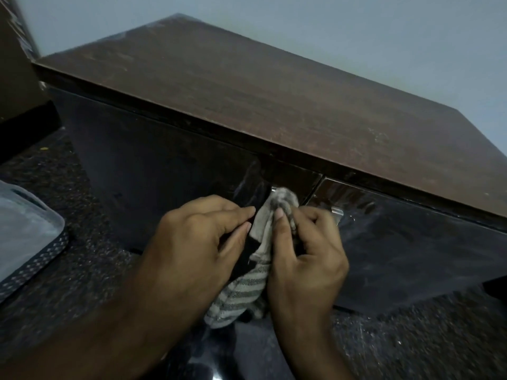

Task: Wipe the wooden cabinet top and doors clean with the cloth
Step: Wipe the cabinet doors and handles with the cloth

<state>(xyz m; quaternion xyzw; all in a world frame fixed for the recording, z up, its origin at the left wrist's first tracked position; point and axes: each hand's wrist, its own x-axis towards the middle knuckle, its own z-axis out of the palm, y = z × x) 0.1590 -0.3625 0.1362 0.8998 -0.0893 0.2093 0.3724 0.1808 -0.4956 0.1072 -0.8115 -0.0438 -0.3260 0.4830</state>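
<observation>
The left forearm (109, 311) crosses the lower part of the view, nearest the camera, reaching up to the left hand (203, 237). That hand is curled, its thumb and fingertips pinching a fold of the cloth (247, 286) at its left edge. The right hand (307, 250) sits just beside it, fingers bent around the upper part of the cloth, with the thumb laid along the fabric. Both hands grip the cloth between them.

The cloth is pale with grey stripes. Its bunched top end is pressed against the left door (164, 171) near the inner edge, over what looks like a small metal handle (273, 189), only a corner of which shows. The rest of the cloth hangs down between the wrists toward the floor (68, 270).

The cabinet has two dark glossy doors meeting at a seam just above the hands. The right door (411, 242) carries a pale handle (338, 213), partly hidden behind the right fingers. The top (260, 91) is brown wood grain, with faint pale smudges toward the far corner and near the right edge. It stands against a plain light wall (356, 28).

The floor is dark and speckled. At the left edge lies a translucent plastic lid (22, 223), well apart from the hands.
</observation>
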